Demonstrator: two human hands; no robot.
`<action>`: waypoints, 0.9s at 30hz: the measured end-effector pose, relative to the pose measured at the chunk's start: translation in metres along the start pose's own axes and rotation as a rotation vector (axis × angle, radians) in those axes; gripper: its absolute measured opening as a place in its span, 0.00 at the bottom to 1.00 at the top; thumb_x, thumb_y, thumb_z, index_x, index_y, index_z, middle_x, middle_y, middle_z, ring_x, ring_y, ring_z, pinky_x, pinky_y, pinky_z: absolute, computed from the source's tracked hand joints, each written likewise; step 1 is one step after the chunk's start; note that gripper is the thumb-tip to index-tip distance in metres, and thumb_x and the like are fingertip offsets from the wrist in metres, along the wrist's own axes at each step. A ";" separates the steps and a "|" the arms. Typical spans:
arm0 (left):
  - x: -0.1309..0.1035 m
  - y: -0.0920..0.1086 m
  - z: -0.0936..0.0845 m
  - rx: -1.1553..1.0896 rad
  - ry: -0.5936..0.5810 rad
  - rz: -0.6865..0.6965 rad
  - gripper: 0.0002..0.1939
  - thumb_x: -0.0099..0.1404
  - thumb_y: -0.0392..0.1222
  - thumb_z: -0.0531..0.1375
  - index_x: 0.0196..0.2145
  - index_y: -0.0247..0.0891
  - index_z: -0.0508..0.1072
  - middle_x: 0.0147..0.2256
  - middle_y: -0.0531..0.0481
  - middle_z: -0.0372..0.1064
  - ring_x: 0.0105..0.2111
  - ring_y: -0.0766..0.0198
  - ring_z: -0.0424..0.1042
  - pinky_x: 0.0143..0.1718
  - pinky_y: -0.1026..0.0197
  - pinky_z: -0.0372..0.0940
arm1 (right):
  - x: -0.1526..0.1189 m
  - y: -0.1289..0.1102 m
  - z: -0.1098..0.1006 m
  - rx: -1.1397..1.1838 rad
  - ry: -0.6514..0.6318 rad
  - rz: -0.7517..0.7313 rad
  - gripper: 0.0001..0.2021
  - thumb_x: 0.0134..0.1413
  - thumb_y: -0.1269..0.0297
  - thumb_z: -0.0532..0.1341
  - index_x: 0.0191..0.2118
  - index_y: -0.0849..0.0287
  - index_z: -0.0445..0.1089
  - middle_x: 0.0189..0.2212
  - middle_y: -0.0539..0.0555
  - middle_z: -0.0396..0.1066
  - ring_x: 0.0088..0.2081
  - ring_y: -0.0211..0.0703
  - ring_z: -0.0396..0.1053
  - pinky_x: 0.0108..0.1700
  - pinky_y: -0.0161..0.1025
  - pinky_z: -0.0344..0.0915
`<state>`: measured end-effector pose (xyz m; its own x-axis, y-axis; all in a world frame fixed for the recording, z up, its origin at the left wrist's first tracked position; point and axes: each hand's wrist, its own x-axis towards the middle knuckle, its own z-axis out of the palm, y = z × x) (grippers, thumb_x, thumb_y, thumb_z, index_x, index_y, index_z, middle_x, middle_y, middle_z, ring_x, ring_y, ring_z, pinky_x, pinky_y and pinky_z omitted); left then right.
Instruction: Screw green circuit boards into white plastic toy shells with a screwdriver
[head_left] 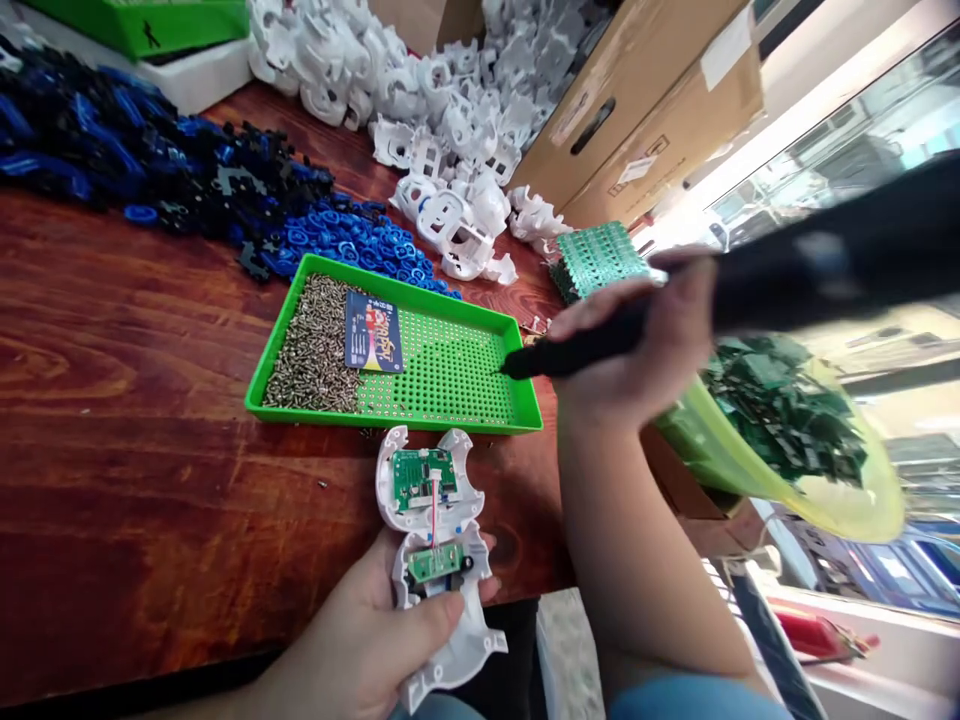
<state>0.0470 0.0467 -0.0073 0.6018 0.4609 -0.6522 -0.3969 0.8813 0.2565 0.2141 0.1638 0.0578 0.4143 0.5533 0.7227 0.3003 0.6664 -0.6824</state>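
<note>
My left hand (382, 625) is wrapped round a white plastic shell (465, 650) at the table's front edge, thumb on its inside. The shell is opened out in two joined halves, with a green circuit board (425, 478) in the upper half, a smaller one (436, 562) in the lower, and a red and white cable between them. My right hand (637, 340) grips a black electric screwdriver (600, 338), blurred, its tip over the right end of a green tray (399, 421). Small screws (311, 350) fill the tray's left part, beside a blue card (373, 332) lying on its perforated insert.
Blue and black plastic parts (172, 170) are heaped at the back left, white shells (450, 110) behind the tray. A cardboard box (637, 120) stands back right, near stacked green boards (604, 258). A yellow-green basket (870, 510) of circuit boards is at right.
</note>
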 end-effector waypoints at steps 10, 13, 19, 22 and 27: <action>0.005 0.006 0.001 -0.020 -0.018 -0.004 0.24 0.37 0.41 0.75 0.35 0.39 0.76 0.35 0.48 0.80 0.36 0.54 0.78 0.35 0.61 0.70 | 0.029 0.077 0.019 -0.073 0.026 0.031 0.11 0.50 0.53 0.57 0.30 0.51 0.55 0.17 0.41 0.55 0.14 0.34 0.59 0.19 0.37 0.66; 0.004 0.008 0.003 -0.051 -0.007 -0.016 0.25 0.36 0.41 0.75 0.35 0.39 0.76 0.36 0.47 0.80 0.36 0.53 0.78 0.36 0.61 0.71 | 0.027 0.076 0.018 -0.070 0.041 0.017 0.10 0.49 0.54 0.58 0.30 0.51 0.56 0.20 0.42 0.55 0.16 0.34 0.60 0.20 0.38 0.67; 0.003 0.009 0.004 -0.059 -0.033 -0.036 0.23 0.39 0.40 0.75 0.36 0.38 0.76 0.36 0.47 0.79 0.37 0.53 0.78 0.36 0.59 0.71 | 0.027 0.076 0.018 -0.023 0.047 0.019 0.10 0.48 0.56 0.59 0.29 0.52 0.57 0.18 0.41 0.55 0.14 0.32 0.56 0.16 0.35 0.62; 0.005 0.007 0.002 -0.038 -0.041 -0.016 0.23 0.41 0.39 0.74 0.37 0.39 0.75 0.36 0.47 0.79 0.38 0.53 0.78 0.36 0.59 0.71 | 0.026 0.078 0.018 -0.033 0.023 0.017 0.09 0.49 0.57 0.59 0.29 0.52 0.57 0.16 0.40 0.55 0.13 0.32 0.55 0.16 0.34 0.58; 0.008 0.003 -0.002 -0.023 -0.086 0.010 0.20 0.46 0.40 0.72 0.38 0.40 0.75 0.35 0.49 0.79 0.36 0.56 0.78 0.38 0.60 0.71 | 0.029 0.068 0.018 0.015 0.074 -0.038 0.08 0.50 0.59 0.59 0.30 0.54 0.59 0.16 0.41 0.58 0.12 0.32 0.57 0.13 0.33 0.55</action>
<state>0.0493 0.0523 -0.0129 0.6545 0.4778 -0.5859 -0.4183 0.8744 0.2458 0.2311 0.2347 0.0341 0.4658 0.4891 0.7375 0.3046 0.6939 -0.6525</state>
